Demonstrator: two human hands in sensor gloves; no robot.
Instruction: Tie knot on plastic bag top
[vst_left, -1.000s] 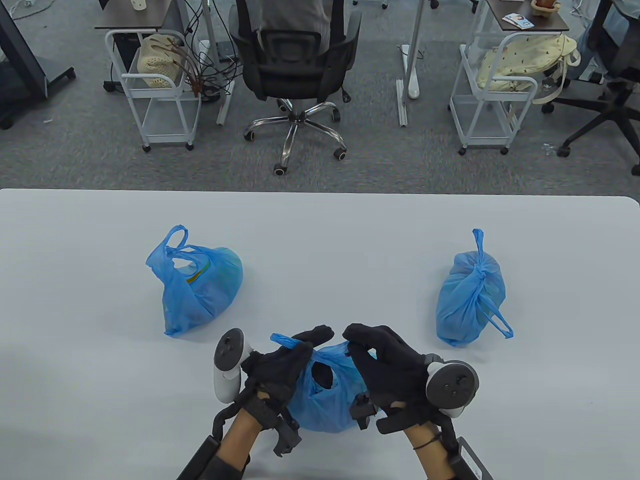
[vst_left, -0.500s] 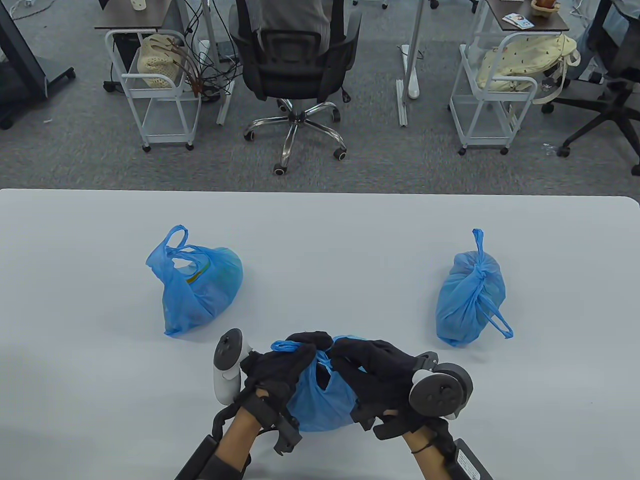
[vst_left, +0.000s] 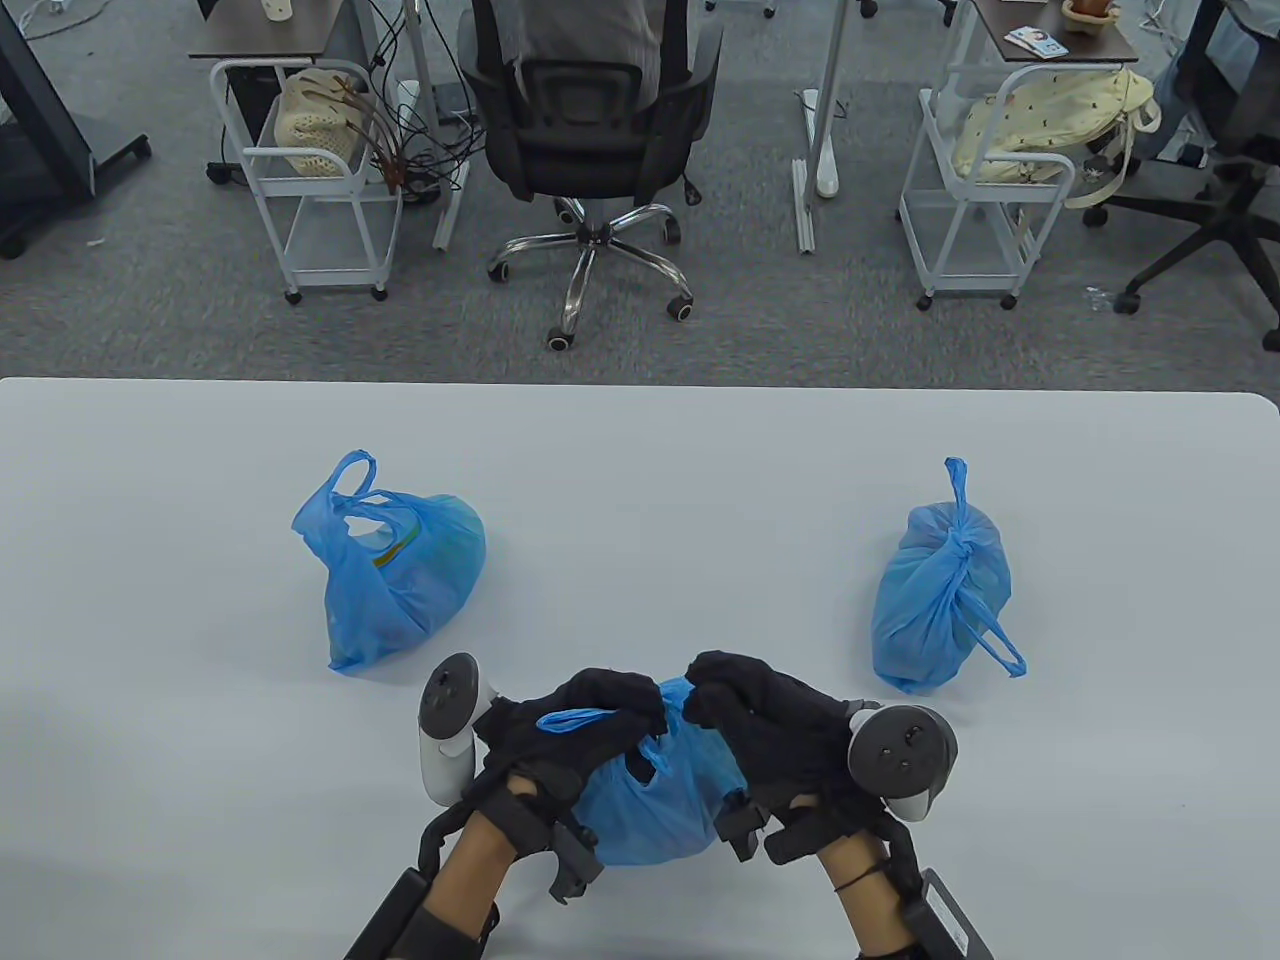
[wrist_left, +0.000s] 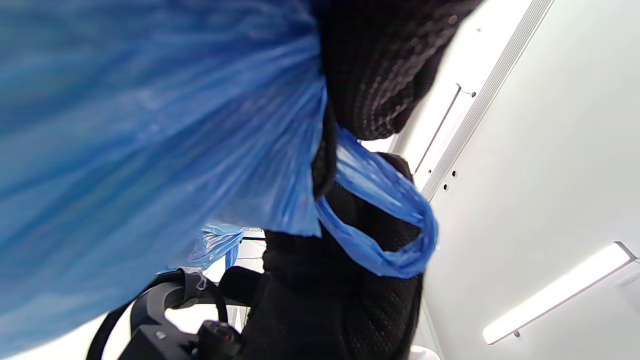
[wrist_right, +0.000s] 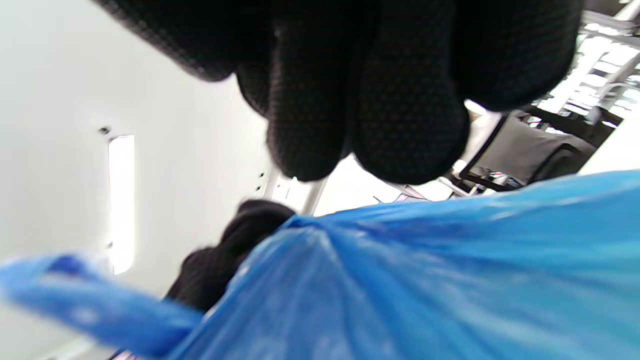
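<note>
My left hand (vst_left: 560, 735) pinches one handle loop (vst_left: 580, 716) of the blue plastic bag (vst_left: 655, 810), and my right hand (vst_left: 775, 720) pinches the bag's gathered top. The bag rests on the pale grey table (vst_left: 640, 450), at its near edge. Left of this bag lies an untied blue bag (vst_left: 395, 565); right of it, a knotted blue bag (vst_left: 940, 595). Beyond the table stand grey carpet, a black office chair (vst_left: 590, 130) and two white trolleys (vst_left: 310, 180).

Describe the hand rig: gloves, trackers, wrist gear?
Both hands wear black knit gloves. The left hand carries a white controller-like tracker with a dark round top. The right hand carries a grey-topped tracker. Black blocky modules and straps sit at both wrists; a thin black band circles the right wrist.
</note>
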